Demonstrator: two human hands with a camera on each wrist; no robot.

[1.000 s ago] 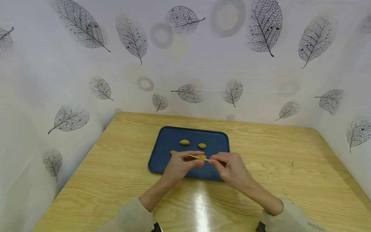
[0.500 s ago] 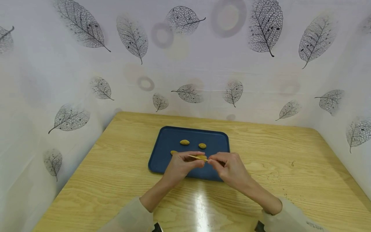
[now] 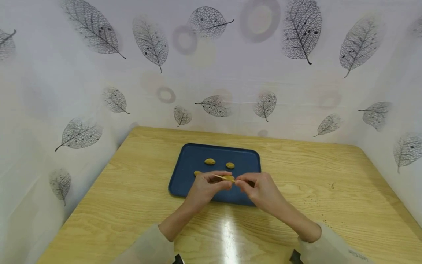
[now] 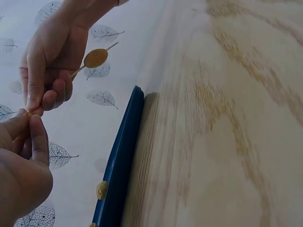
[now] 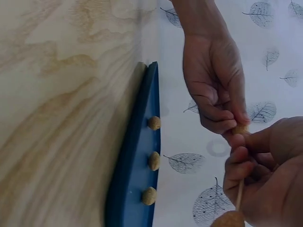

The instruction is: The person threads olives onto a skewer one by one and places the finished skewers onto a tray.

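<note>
Over the tray, the left hand (image 3: pixel 205 189) pinches a golden-brown oval ball (image 3: pixel 228 178) between thumb and fingers. A thin wooden skewer (image 3: pixel 218 176) slants along this ball, its pointed end showing to the left. Close by, the right hand (image 3: pixel 262 190) pinches the skewer with its fingertips at the ball's right side. Another oval ball (image 4: pixel 96 57) is threaded on the skewer's other part, past the right hand, in the left wrist view; in the right wrist view this threaded ball (image 5: pixel 228 220) shows at the bottom edge. Fingers hide how the skewer meets the pinched ball.
A dark blue tray (image 3: pixel 217 149) lies on the wooden table (image 3: pixel 138 183). On it rest 3 oval balls: one at the back (image 3: pixel 210 161), one to its right (image 3: pixel 230 165) and one partly behind the left hand (image 3: pixel 197 173). Leaf-patterned cloth (image 3: pixel 224 73) surrounds the table.
The right hand has shifted slightly left toward the pinched ball, and the skewer's pointed end has moved a little left with it. The left hand stays nearly still.
</note>
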